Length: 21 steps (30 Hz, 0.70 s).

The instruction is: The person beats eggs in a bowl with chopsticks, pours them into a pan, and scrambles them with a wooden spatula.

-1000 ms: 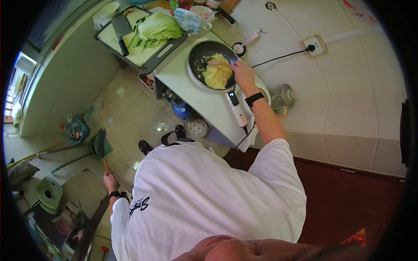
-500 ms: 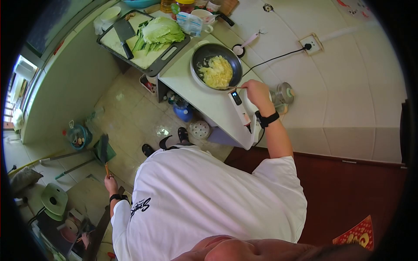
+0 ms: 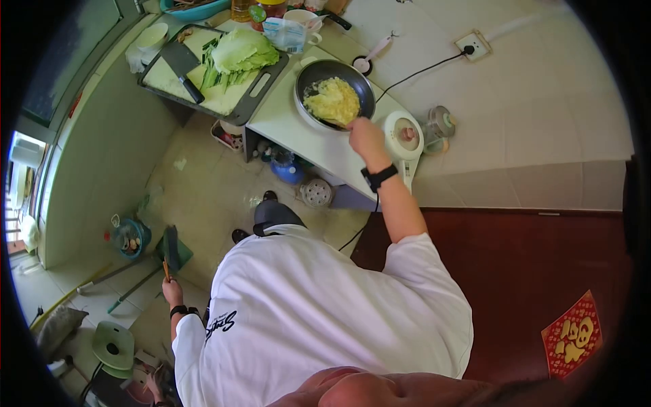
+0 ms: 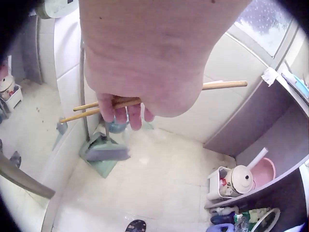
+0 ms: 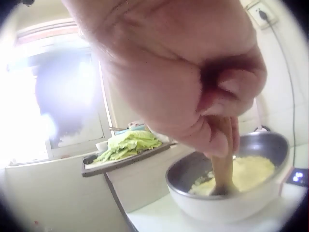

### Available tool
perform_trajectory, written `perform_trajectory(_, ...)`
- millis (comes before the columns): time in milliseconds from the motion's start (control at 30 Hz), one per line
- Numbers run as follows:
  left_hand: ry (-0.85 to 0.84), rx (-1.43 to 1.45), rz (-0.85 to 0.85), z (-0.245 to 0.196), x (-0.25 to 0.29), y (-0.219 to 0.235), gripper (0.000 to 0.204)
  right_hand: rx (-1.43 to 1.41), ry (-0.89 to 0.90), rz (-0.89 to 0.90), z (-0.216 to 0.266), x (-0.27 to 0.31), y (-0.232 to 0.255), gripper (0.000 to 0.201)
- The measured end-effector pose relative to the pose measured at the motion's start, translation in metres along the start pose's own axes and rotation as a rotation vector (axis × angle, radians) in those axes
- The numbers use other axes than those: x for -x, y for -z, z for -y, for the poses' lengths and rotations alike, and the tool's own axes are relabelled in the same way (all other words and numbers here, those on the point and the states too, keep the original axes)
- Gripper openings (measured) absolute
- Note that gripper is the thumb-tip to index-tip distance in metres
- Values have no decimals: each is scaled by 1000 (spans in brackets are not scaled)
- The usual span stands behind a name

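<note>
My right hand [image 3: 367, 141] grips the handle of a wooden spatula [image 5: 222, 164] at the near rim of a white pan with a dark inside [image 3: 367, 93]. In the right wrist view the spatula stands steeply, its lower end down in the pan. Yellow cooked egg [image 3: 332, 102] lies in one soft mass on the pan's bottom. Low at my side, away from the counter, my left hand [image 3: 172, 292] holds a pair of wooden chopsticks [image 4: 79, 115]. In the left wrist view they pass crosswise under the palm, with the fingers curled about them.
Left of the pan, a cutting board [image 3: 245, 108] bears leafy cabbage [image 3: 245, 53] and a cleaver [image 3: 182, 61]. A round white lidded pot [image 3: 405, 136] stands right of the pan. A black cord [image 3: 420, 71] runs to the wall socket. A dustpan [image 3: 175, 249] is on the floor.
My right hand drew back from over the egg toward the pan's handle, then came in again to the near rim with the spatula steeper. The egg's outline has shifted. The left hand keeps its chopsticks.
</note>
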<state>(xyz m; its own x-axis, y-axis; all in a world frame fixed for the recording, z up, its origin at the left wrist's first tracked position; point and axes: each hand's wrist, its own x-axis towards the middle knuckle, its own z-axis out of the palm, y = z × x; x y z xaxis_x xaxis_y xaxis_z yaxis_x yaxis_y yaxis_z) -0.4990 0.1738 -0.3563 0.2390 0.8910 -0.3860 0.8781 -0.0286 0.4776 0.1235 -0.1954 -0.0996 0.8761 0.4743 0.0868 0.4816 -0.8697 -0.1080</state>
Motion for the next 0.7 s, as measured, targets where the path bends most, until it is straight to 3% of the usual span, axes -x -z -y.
perform_trajectory(267, 29, 21, 50, -45, -51, -27, 28, -112, -67, -31, 19, 24, 7, 24)
perform_trajectory(300, 20, 8, 55, -58, -56, -25, 28, -116, -50, -14, 19, 19, 8, 24)
perform_trajectory(367, 4, -28, 126, -125, -54, -13, 31, -88, -52, -14, 17, 8, -4, 24)
perform_trajectory(467, -90, -40, 39, -143, -96, -30, 29, -148, -91, -98, 12, 3, -10, 25)
perform_trajectory(700, -159, 24, 109, -194, -140, -45, 35, -97, -168, -1, 31, 7, -13, 18)
